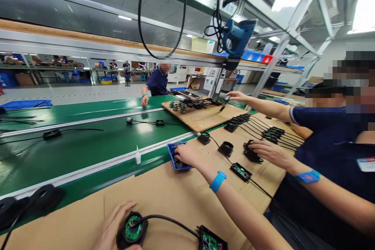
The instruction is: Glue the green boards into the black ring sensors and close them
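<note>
Left hand [108, 227] low at the bottom edge of view, fingers curled round a round black housing with a green circuit board inside [132, 229]; housing and hand both run close to the frame edge. Thick black cable [172, 220] arcs right from the housing to an open rectangular black box with a green board [212, 240], cut off by the bottom edge.

Right hand [186, 154] reaches down into a small blue plastic tray [182, 168], fingertips hidden in it; can't tell if they grip anything. Tray sits at the far edge of the brown cardboard work surface [164, 199], just beside the green conveyor belt [96, 140]. Cardboard stretches between left hand and tray, room to move there. Small white bottle [138, 156] near the belt's pale rail [96, 169], left of the tray. Black ring-shaped pads [47, 198] at the left edge, well apart from the left hand.

Right side tighter: black ring-shaped part [226, 148] and a second open black box with a green board [241, 172] just beyond the right forearm, co-worker's hand [265, 151] touching a dark part [252, 155] next to them. Wooden board with parts [202, 122] overhangs the belt farther back.
</note>
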